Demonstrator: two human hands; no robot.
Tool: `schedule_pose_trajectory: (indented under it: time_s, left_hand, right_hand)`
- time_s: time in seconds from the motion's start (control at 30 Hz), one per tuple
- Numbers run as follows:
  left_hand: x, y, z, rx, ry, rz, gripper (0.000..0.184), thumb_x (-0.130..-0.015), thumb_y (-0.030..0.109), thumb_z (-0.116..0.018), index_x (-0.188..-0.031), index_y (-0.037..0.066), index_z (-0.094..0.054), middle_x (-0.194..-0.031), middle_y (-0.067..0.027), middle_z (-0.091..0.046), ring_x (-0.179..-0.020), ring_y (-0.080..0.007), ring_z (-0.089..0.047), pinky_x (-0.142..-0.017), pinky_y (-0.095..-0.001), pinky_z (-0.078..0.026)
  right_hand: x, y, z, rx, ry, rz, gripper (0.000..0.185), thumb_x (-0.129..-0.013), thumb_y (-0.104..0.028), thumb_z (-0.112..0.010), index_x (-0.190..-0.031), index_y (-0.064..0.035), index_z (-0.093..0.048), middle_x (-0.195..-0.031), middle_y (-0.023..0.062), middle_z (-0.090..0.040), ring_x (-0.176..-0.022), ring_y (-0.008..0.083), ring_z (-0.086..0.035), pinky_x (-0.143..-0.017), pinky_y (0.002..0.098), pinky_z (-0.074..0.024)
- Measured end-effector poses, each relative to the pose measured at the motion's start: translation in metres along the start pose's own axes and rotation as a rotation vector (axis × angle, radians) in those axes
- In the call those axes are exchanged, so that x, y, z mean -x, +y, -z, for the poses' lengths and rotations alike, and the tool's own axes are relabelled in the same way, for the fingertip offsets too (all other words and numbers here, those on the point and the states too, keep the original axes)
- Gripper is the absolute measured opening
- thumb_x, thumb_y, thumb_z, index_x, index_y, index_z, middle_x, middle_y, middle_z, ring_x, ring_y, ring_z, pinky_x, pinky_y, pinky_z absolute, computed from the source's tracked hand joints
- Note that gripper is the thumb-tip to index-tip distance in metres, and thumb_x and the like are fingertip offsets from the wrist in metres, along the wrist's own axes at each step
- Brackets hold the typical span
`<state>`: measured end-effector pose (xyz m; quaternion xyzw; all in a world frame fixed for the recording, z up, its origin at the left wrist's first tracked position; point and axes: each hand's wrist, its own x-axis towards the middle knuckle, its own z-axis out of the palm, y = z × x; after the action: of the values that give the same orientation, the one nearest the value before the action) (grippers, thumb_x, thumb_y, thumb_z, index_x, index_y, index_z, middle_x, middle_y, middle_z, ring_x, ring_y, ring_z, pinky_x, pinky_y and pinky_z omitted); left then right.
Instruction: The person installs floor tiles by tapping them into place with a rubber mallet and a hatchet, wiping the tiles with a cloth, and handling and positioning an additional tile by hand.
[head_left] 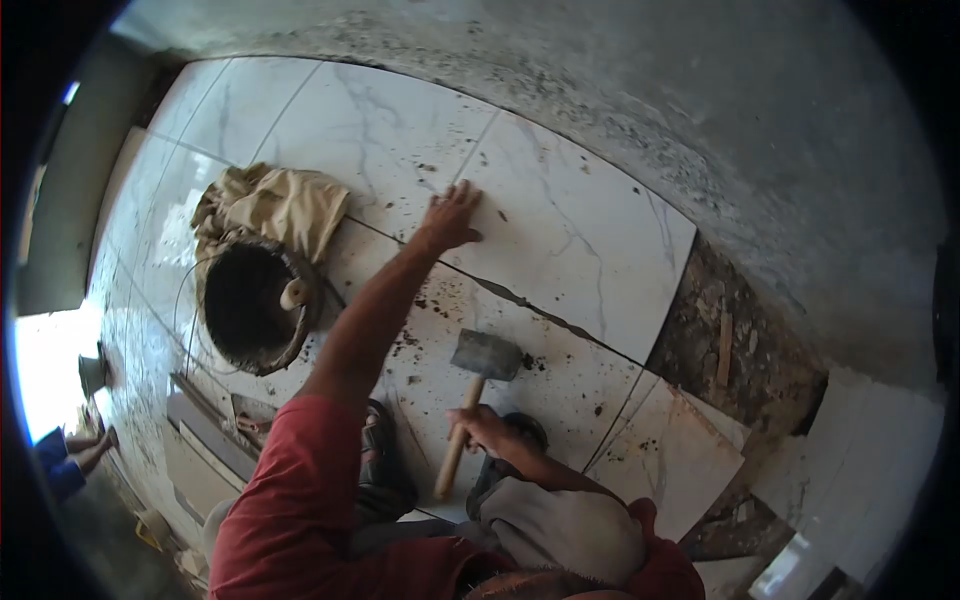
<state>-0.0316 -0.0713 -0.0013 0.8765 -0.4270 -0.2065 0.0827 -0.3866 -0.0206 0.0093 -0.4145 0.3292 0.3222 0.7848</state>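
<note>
White marbled tile [580,235] lies far centre, the left hand [452,217] splayed at its left edge; the right hand [482,428], nearer, clasps a mallet [487,355]. Probably tile bedding; next calls for even taps.

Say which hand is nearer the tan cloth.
Left: left hand is on the tiles, right of the tan cloth; right hand, gripping the mallet, is farther back.
</note>
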Motion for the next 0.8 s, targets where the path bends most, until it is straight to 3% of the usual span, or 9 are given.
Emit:
schedule_pose_trajectory:
  time_s: [0.07,0.13,0.2,0.3,0.33,0.43,0.57,0.63,0.8]
  left_hand:
    - [0.000,-0.012,0.011,-0.027,-0.063,-0.053,0.097,-0.064,0.033,-0.082,-0.144,0.016,-0.030,-0.152,-0.0151,-0.020,-0.139,-0.0334,-0.023,-0.109,-0.0595,-0.021]
    - [-0.004,-0.022,0.017,-0.103,-0.117,-0.128,0.102,-0.060,0.025,-0.085,-0.145,0.018,-0.030,-0.153,-0.0127,-0.020,-0.140,-0.0306,-0.023,-0.109,-0.0590,-0.021]
    - [-0.003,-0.022,0.020,-0.117,-0.129,-0.160,0.102,-0.060,0.025,-0.085,-0.145,0.018,-0.029,-0.153,-0.0126,-0.020,-0.140,-0.0307,-0.023,-0.110,-0.0583,-0.021]
    - [-0.003,-0.022,0.016,-0.141,-0.147,-0.145,0.103,-0.062,0.025,-0.084,-0.146,0.017,-0.025,-0.153,-0.0126,-0.018,-0.141,-0.0308,-0.021,-0.112,-0.0551,-0.019]
    - [-0.002,-0.020,0.016,-0.126,-0.143,-0.143,0.102,-0.062,0.023,-0.083,-0.146,0.016,-0.025,-0.154,-0.0124,-0.017,-0.141,-0.0301,-0.020,-0.112,-0.0547,-0.018]
    - [-0.002,-0.019,0.019,-0.112,-0.136,-0.134,0.101,-0.063,0.021,-0.082,-0.146,0.015,-0.025,-0.154,-0.0124,-0.016,-0.141,-0.0297,-0.019,-0.113,-0.0537,-0.017]
    - [-0.002,-0.016,0.022,-0.118,-0.150,-0.142,0.098,-0.065,0.020,-0.081,-0.146,0.015,-0.025,-0.154,-0.0127,-0.015,-0.141,-0.0299,-0.019,-0.113,-0.0535,-0.017]
    - [-0.001,-0.016,0.021,-0.110,-0.154,-0.129,0.098,-0.065,0.020,-0.081,-0.146,0.015,-0.025,-0.154,-0.0127,-0.015,-0.141,-0.0297,-0.018,-0.113,-0.0534,-0.017]
    - [-0.005,-0.014,0.025,-0.088,-0.136,-0.135,0.097,-0.066,0.020,-0.080,-0.146,0.015,-0.025,-0.154,-0.0125,-0.015,-0.142,-0.0292,-0.017,-0.113,-0.0533,-0.016]
  right_hand:
    - [0.006,-0.009,-0.006,0.016,0.025,0.022,0.053,-0.081,-0.053,-0.063,-0.071,-0.0005,-0.063,-0.056,0.0063,-0.055,-0.040,0.0152,-0.050,-0.038,0.0287,-0.0411]
    - [0.037,-0.067,0.000,0.724,-0.175,-0.245,0.053,-0.085,-0.052,-0.058,-0.076,-0.0002,-0.065,-0.062,0.0107,-0.060,-0.047,0.0212,-0.057,-0.049,0.0361,-0.0484]
    - [0.036,-0.091,0.035,1.061,-0.316,0.214,0.046,-0.089,-0.046,-0.056,-0.081,-0.0023,-0.068,-0.070,0.0132,-0.065,-0.059,0.0276,-0.062,-0.062,0.0416,-0.0507]
    - [0.034,-0.181,0.093,1.137,0.487,0.689,0.044,-0.089,-0.031,-0.058,-0.123,-0.0028,-0.055,-0.117,0.0194,-0.059,-0.106,0.0343,-0.058,-0.091,0.0437,-0.0461]
    - [0.025,-0.224,0.124,1.369,0.763,1.215,0.063,-0.087,-0.033,-0.060,-0.136,0.0002,-0.039,-0.134,0.0228,-0.046,-0.126,0.0366,-0.043,-0.105,0.0491,-0.0318]
    - [0.042,-0.330,0.143,1.438,1.148,1.377,0.073,-0.090,-0.038,-0.055,-0.145,-0.0013,-0.024,-0.148,0.0222,-0.027,-0.137,0.0418,-0.024,-0.107,0.0627,-0.0133]
    - [-0.011,-0.354,0.158,1.426,1.247,1.379,0.075,-0.091,-0.043,-0.051,-0.145,0.0001,-0.023,-0.149,0.0214,-0.024,-0.138,0.0407,-0.023,-0.107,0.0627,-0.0149]
    - [-0.099,-0.285,0.203,1.642,1.018,0.860,0.073,-0.092,-0.043,-0.049,-0.144,0.0015,-0.024,-0.149,0.0202,-0.025,-0.138,0.0360,-0.023,-0.109,0.0613,-0.0140]
    - [-0.103,-0.288,0.203,1.668,0.976,0.870,0.074,-0.091,-0.047,-0.047,-0.142,0.0034,-0.026,-0.149,0.0203,-0.024,-0.138,0.0346,-0.024,-0.108,0.0615,-0.0152]
